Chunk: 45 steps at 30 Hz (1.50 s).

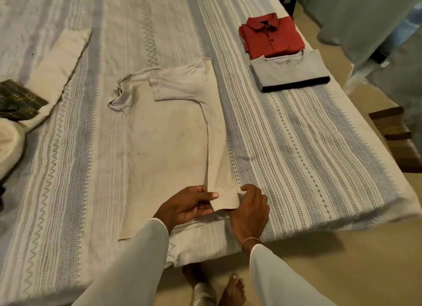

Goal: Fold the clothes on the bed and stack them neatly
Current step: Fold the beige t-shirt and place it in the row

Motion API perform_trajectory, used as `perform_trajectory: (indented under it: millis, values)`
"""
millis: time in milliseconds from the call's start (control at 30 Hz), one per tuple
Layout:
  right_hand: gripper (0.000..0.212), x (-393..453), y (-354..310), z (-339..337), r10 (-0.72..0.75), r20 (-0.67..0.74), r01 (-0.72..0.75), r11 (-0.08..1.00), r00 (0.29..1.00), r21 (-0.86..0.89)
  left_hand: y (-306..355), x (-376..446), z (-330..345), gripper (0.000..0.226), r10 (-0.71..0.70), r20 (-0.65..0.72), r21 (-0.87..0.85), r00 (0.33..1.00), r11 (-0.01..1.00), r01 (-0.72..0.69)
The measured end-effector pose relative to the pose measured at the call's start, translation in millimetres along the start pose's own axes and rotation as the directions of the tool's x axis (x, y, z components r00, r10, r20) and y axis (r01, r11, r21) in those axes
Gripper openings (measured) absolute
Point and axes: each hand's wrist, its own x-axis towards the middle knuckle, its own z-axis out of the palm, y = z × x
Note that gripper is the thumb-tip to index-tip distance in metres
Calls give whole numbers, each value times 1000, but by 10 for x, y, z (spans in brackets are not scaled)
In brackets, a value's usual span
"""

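Note:
A beige T-shirt (169, 132) lies flat on the striped bedspread (308, 150), its right side folded inward with the sleeve laid across the chest. My left hand (189, 205) pinches the lower corner of that folded strip, thumb on top. My right hand (250, 210) holds the same hem from the right side, fingers curled over the edge. Farther back on the right lie two folded garments: a red polo shirt (272, 35) and a grey T-shirt (291, 70) with a dark layer under it.
At the left edge lie a cream garment (54, 70), a dark plaid cloth (18, 100) and a pale bundle (9, 146). The bed's near edge runs by my bare feet (230, 289). A wooden stool (397, 132) stands on the floor at right.

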Motion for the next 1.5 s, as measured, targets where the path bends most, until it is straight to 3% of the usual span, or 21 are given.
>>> perform_trajectory:
  millis: [200,367,467,533,633,733,833,900,967,1067,1233,1333,1433,1500]
  values:
    - [56,-90,490,-112,-161,78,159,987,984,33,-122,15,-147,24,-18,-120,159,993,987,37]
    - [53,-98,521,-159,-280,81,284,958,957,-45,-155,51,-81,25,120,-249,401,961,916,-10]
    - [53,-123,449,-162,-389,182,411,905,903,-107,-177,67,-76,26,181,-308,479,934,878,-12]
    - [44,-110,396,-167,-381,225,416,900,897,-130,-185,65,-68,25,190,-332,520,924,854,11]
    - [27,-74,316,-234,-335,243,371,920,910,-124,-217,80,-29,23,244,-337,669,909,741,49]
    - [39,36,240,-294,-348,251,384,917,903,-109,-144,61,-45,32,281,-342,790,897,603,112]
    - [41,307,81,-266,-313,251,334,941,916,-44,118,64,-132,39,277,-337,779,900,619,101]
    - [30,545,-58,-210,-285,264,292,956,921,14,305,109,-184,40,315,-337,762,887,645,60]
    - [18,845,-190,-118,-246,290,228,969,925,94,500,206,-199,29,371,-368,706,853,708,-3]
    - [18,1254,-369,34,-199,309,143,970,930,196,812,406,-176,12,432,-405,627,806,773,-99]
    - [19,1878,-608,267,6,289,-100,944,957,313,1281,825,-55,23,530,-428,611,733,767,-198]
    - [15,2300,-747,450,160,289,-253,913,944,321,1575,1256,-78,26,496,-446,554,745,807,-206]
    - [4,2549,-845,547,224,375,-337,902,900,271,1757,1544,-107,35,454,-433,542,779,821,-177]
    - [13,2661,-878,588,244,411,-359,905,878,228,1895,1500,-85,32,416,-419,498,807,848,-178]
